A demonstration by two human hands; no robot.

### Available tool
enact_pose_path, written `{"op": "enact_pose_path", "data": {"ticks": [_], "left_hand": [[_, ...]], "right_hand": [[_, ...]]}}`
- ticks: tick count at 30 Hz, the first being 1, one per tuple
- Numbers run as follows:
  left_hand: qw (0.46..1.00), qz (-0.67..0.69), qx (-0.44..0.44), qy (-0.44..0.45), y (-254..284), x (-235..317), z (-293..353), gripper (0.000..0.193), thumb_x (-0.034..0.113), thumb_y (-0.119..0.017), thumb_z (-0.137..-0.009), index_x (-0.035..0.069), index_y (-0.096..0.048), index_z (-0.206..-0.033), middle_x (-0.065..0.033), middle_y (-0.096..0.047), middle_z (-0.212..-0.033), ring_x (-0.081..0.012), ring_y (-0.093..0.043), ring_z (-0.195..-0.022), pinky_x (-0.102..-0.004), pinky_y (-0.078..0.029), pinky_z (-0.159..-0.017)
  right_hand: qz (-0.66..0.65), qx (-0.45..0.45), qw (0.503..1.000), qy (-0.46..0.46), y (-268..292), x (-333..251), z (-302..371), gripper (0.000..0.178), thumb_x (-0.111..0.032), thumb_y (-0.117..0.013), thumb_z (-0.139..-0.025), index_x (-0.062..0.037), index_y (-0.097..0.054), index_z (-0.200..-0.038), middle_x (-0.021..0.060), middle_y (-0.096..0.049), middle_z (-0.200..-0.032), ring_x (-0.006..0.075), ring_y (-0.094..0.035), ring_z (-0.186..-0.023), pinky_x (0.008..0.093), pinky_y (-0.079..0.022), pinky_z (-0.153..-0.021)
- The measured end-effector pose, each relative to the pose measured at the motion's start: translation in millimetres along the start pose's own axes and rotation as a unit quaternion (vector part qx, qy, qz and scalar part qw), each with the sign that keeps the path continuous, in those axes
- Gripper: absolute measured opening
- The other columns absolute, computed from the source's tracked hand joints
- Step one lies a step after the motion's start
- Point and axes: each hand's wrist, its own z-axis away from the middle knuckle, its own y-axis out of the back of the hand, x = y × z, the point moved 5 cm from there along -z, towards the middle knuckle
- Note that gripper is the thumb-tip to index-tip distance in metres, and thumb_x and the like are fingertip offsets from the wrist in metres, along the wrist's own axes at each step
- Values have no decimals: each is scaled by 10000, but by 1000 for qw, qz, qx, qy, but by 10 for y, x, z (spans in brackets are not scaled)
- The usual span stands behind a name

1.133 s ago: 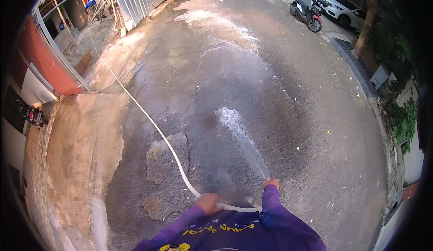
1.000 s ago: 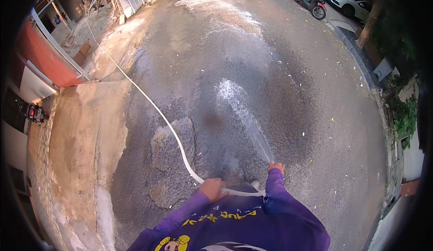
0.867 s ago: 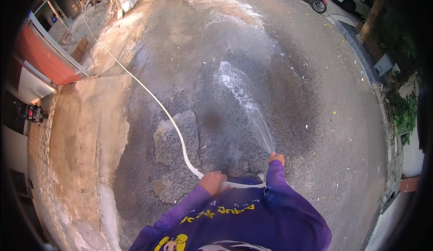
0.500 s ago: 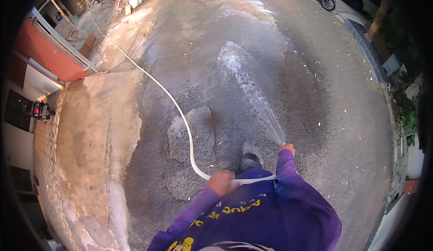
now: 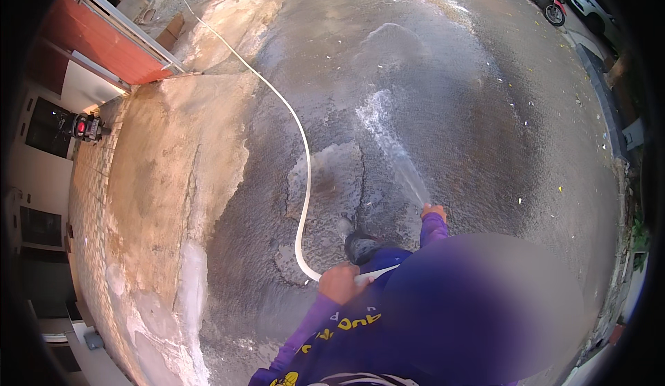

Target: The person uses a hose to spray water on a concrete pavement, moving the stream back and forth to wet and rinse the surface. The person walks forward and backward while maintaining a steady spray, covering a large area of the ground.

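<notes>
A long whitish hose (image 5: 307, 178) curves down the wet pavement to my body. My left hand (image 5: 340, 284) is closed around it in front of my waist. From there the hose passes across my purple-blue clothing toward my right side, where a blurred patch hides part of it and of my right arm. Farther forward, my right hand (image 5: 434, 213) is closed at the hose's end, which the fingers cover. A jet of water (image 5: 396, 152) leaves that hand and splashes on the pavement ahead, slightly to the left. My shoe and lower leg (image 5: 361, 246) show between the hands.
Wet dark pavement (image 5: 457, 129) spreads ahead, with a rough raised patch (image 5: 334, 171) beside the hose. A red panel wall (image 5: 111, 39) and a parked motorbike (image 5: 89, 127) stand left. At the far right are a scooter (image 5: 547, 1), a car (image 5: 589, 5) and a kerb (image 5: 601, 102).
The ground has shifted right and down in the picture. The jet now lands nearer to me. More of my lower leg shows, and both hands keep their hold on the hose.
</notes>
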Motion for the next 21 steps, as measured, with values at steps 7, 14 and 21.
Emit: {"op": "enact_pose_path", "data": {"ticks": [7, 14, 21], "left_hand": [[998, -49, 30, 25, 150, -185, 113, 339, 415, -776, -801, 88, -766, -887, -169, -682, -870, -368, -704, -788, -483, -559, -703], [997, -48, 56, 38, 217, -366, 268, 332, 400, -783, -795, 85, -766, -902, -168, -676, -851, -368, -702, -766, -482, -557, -695], [996, -34, 64, 50, 315, -594, 272, 354, 420, -784, -797, 85, -767, -910, -161, -691, -869, -366, -707, -795, -479, -560, -701]], "right_hand": [[-14, 15, 1000, 23, -405, -319, 148, 518, -454, -640, -907, -9, -708, -1163, 247, -705, -1182, 393, -680, -1129, 473, -527, -985], [-20, -45, 998, 43, -709, -430, 327, 599, -495, -588, -931, 28, -648, -1217, 251, -682, -1232, 407, -651, -1175, 470, -508, -1009], [7, -34, 999, 41, -930, -502, 394, 540, -440, -594, -909, 13, -678, -1192, 264, -664, -1259, 394, -632, -1211, 475, -496, -1024]]}}
